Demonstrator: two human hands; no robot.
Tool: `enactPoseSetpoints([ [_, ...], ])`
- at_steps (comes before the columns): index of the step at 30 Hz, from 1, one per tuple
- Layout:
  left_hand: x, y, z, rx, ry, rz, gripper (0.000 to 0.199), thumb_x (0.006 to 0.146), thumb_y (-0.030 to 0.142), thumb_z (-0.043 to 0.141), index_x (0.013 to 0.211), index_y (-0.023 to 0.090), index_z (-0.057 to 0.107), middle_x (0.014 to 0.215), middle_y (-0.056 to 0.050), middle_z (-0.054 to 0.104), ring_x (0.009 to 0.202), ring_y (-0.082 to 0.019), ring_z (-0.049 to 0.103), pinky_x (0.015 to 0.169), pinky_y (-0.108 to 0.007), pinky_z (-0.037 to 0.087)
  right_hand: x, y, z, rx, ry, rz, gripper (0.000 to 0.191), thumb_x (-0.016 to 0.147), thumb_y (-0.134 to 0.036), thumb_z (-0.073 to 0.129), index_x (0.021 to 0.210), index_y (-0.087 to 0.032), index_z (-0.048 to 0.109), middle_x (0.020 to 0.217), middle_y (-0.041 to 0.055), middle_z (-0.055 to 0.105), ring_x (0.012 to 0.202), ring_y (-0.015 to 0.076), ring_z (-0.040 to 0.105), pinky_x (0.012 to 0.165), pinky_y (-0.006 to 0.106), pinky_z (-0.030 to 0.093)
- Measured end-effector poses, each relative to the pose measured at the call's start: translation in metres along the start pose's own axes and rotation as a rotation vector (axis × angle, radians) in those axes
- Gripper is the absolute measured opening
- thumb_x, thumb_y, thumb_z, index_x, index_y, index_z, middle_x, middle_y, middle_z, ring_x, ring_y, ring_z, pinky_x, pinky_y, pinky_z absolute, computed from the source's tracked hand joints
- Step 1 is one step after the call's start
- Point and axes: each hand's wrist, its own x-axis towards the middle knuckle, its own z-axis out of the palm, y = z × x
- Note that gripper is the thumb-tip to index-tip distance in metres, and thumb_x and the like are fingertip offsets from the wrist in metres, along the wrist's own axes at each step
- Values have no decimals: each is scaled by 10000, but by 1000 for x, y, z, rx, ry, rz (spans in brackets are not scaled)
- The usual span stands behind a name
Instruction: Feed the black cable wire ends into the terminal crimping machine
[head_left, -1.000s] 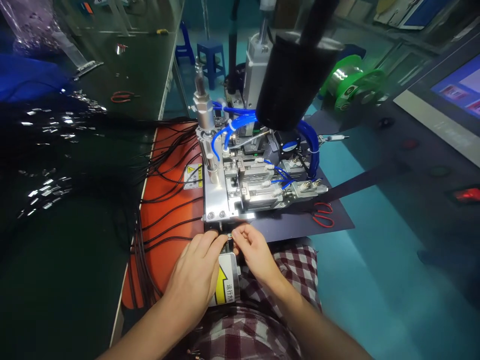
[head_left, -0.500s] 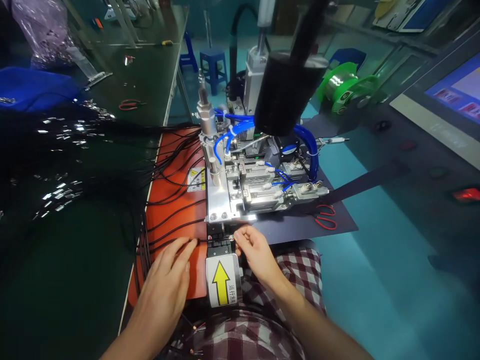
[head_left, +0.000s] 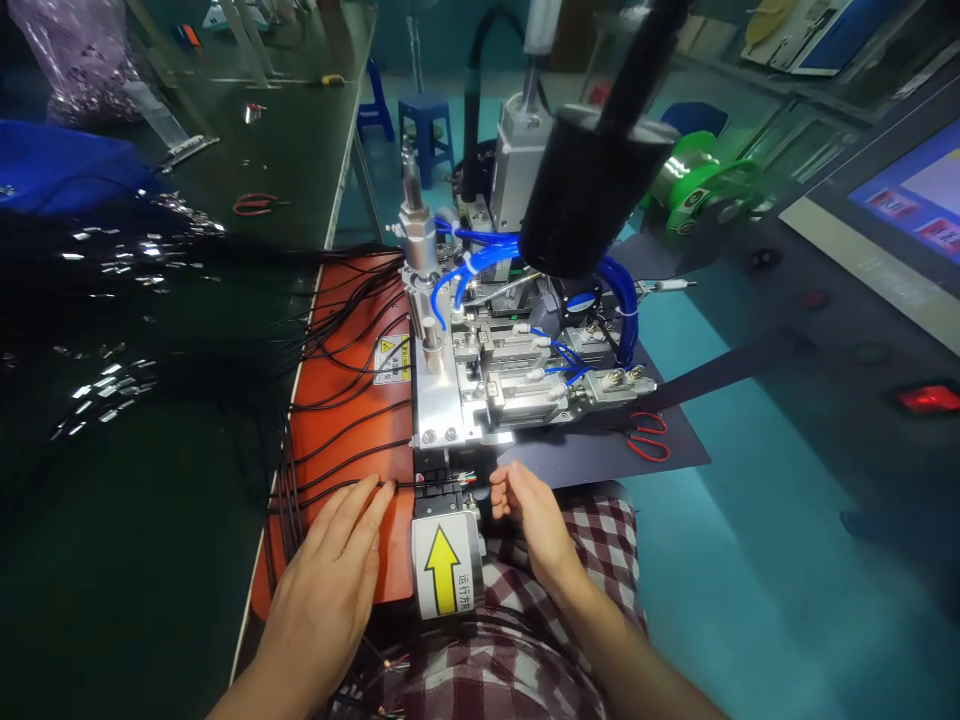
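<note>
The fingertips of my left hand are on a black cable at the right side of the orange plate. That cable runs into a black slotted holder, where its thin coloured wire ends stick out on the right. Just right of those ends is my right hand, its fingers loosely curled and apart from the thumb, with nothing visible between them. A white label with a yellow arrow lies below the holder. Behind it stands the metal machine with blue tubes.
Several black cables cross the orange plate. Red-handled scissors lie on the dark plate at right; another red-handled tool is on the left table. A black cylinder hangs over the machine. A screen stands at the right.
My right hand has let go of the wire ends and moved a little to the right, leaving them exposed. My left hand has stayed nearly in place on the cable.
</note>
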Motion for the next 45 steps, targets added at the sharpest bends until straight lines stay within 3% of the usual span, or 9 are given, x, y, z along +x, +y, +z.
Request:
enactPoseSetpoints([
  [8, 34, -8, -6, -35, -41, -11, 433, 918, 187, 332, 1334, 115, 431, 1370, -139, 460, 1243, -295, 403, 1010, -470, 399, -9, 5, -7, 19, 41, 71, 366, 797, -523, 591, 756, -160, 608, 623, -20, 542, 540, 87, 474, 528, 217, 349],
  [12, 48, -17, -33, -285, -88, 12, 359, 938, 191, 326, 1263, 180, 479, 1327, -104, 473, 1208, -235, 438, 1003, -388, 396, -14, -1, -10, 5, 44, 80, 344, 796, -511, 599, 769, -169, 616, 634, -19, 535, 549, 94, 462, 522, 215, 359],
  [16, 34, -15, -70, -519, -544, 258, 233, 927, 162, 388, 1027, 248, 580, 1090, -51, 520, 977, -181, 510, 803, -282, 445, -19, -9, -21, 13, 83, 61, 329, 791, -498, 612, 770, -170, 616, 649, -15, 536, 576, 105, 461, 558, 221, 385],
  [19, 25, -13, -78, -389, -655, 318, 215, 904, 94, 385, 957, 213, 556, 994, -59, 503, 904, -199, 470, 739, -309, 410, -23, -15, -27, 12, 108, 54, 320, 796, -491, 611, 765, -173, 612, 645, -15, 527, 583, 107, 452, 558, 216, 384],
  [23, 23, -12, -69, -364, -639, 352, 162, 920, 122, 364, 829, 187, 481, 902, -52, 507, 805, -192, 444, 705, -327, 377, -28, -25, -28, 9, 99, 31, 310, 813, -487, 594, 766, -181, 611, 648, -16, 520, 597, 108, 450, 569, 212, 388],
  [28, 27, -7, -63, -652, -485, 222, 165, 953, 150, 319, 997, 203, 469, 866, -33, 541, 768, -156, 483, 710, -284, 396, -33, -36, -29, -38, 74, -7, 290, 837, -475, 566, 780, -192, 599, 662, -20, 518, 601, 108, 458, 572, 214, 391],
  [31, 29, 2, -61, -724, -429, 185, 265, 954, 126, 306, 1134, 226, 472, 889, -25, 565, 802, -141, 524, 740, -261, 408, -37, -42, -23, -140, -46, -57, 285, 861, -464, 533, 785, -194, 584, 652, -27, 515, 585, 105, 466, 577, 218, 393],
  [37, 29, 18, -56, -740, -384, 20, 214, 954, 209, 346, 1035, 221, 544, 869, -20, 566, 765, -140, 544, 684, -248, 424, -46, -50, 4, -367, -320, -152, 174, 888, -340, 507, 918, -199, 604, 731, -2, 578, 657, 131, 519, 611, 240, 426],
  [45, 44, 33, -59, -809, -369, 22, 190, 937, 253, 402, 1029, 230, 567, 906, -21, 589, 809, -150, 550, 720, -251, 442, -49, -51, 22, -350, -287, -235, 161, 867, -309, 542, 783, -184, 598, 711, -5, 567, 614, 116, 491, 576, 235, 419],
])
